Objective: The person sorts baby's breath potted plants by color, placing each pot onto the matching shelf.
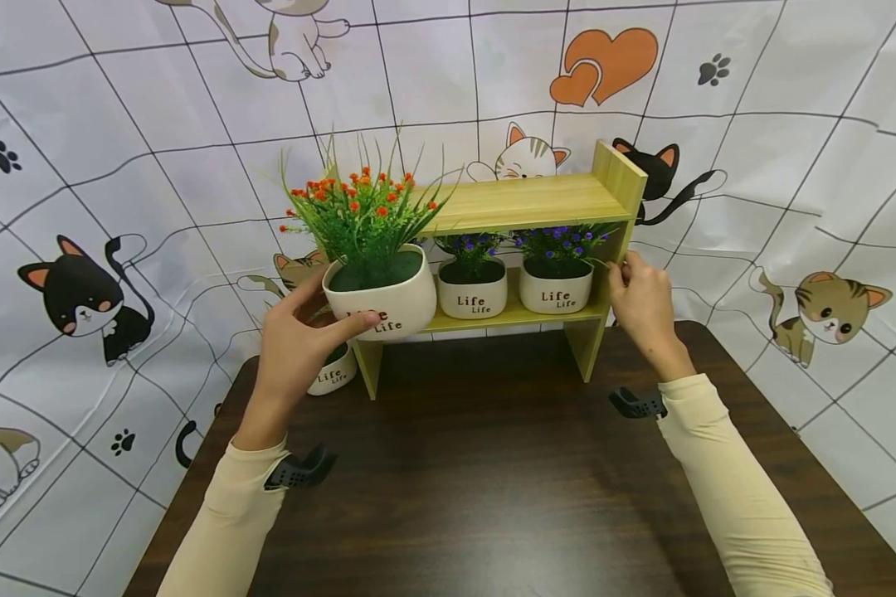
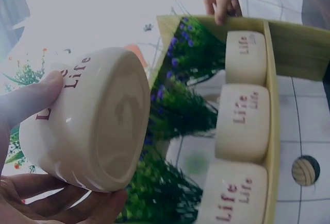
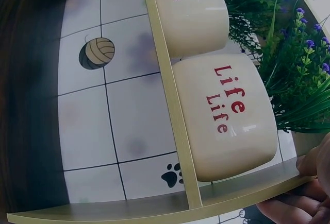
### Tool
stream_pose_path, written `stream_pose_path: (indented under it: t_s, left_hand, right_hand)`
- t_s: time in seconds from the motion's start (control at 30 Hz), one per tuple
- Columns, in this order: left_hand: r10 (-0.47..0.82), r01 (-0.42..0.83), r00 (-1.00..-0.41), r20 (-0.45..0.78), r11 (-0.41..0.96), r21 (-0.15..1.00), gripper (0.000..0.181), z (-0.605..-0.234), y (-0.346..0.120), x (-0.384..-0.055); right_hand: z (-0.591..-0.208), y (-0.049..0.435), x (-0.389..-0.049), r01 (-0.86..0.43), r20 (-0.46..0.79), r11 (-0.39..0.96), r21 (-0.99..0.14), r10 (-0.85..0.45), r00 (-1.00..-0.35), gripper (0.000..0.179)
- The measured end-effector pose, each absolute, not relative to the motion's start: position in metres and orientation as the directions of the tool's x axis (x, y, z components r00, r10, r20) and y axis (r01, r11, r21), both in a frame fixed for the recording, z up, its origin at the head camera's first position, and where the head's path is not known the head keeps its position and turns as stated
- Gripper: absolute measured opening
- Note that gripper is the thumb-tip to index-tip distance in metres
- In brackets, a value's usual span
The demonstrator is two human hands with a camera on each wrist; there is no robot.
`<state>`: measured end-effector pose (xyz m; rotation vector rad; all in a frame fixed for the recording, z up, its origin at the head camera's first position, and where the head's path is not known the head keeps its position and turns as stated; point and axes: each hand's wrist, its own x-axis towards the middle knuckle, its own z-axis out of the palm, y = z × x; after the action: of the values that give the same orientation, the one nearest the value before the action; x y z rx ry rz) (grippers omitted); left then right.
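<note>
My left hand (image 1: 291, 352) grips a white flowerpot (image 1: 406, 290) lettered "Life", thumb across its front and fingers behind and beneath. Grass-like leaves and small orange-red flowers (image 1: 366, 199) rise from it. The pot is in the air before the left end of a two-tier wooden shelf (image 1: 523, 203); its underside (image 2: 121, 126) shows in the left wrist view. With thumb and fingers on either face, my right hand (image 1: 642, 303) pinches the shelf's right side panel (image 3: 252, 190). Purple-flowered pots (image 1: 556, 290) line the lower tier, three of them in the left wrist view.
Another white pot (image 1: 333, 373) stands on the table left of the shelf, partly hidden by my left hand. The dark brown table (image 1: 478, 473) stretches in front. A cat-printed wall covering (image 1: 448, 75) rises close behind the shelf.
</note>
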<state>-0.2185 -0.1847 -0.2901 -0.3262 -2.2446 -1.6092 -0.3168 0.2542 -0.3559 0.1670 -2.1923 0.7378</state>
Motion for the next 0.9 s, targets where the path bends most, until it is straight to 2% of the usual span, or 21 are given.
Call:
stream_pose_path:
  t_s: [0.77, 0.9]
  left_hand:
    - [0.067, 0.547, -0.831, 0.552, 0.281, 0.789, 0.069, -0.236, -0.118, -0.260]
    - [0.078, 0.553, -0.829, 0.554, 0.267, 0.789, 0.075, -0.229, -0.104, -0.269]
  right_hand:
    - [-0.353, 0.256, -0.316, -0.339, 0.716, 0.825, -0.453, 0.109, -0.690, 0.018]
    - [-0.354, 0.255, -0.316, -0.335, 0.711, 0.823, -0.459, 0.113, -0.694, 0.018]
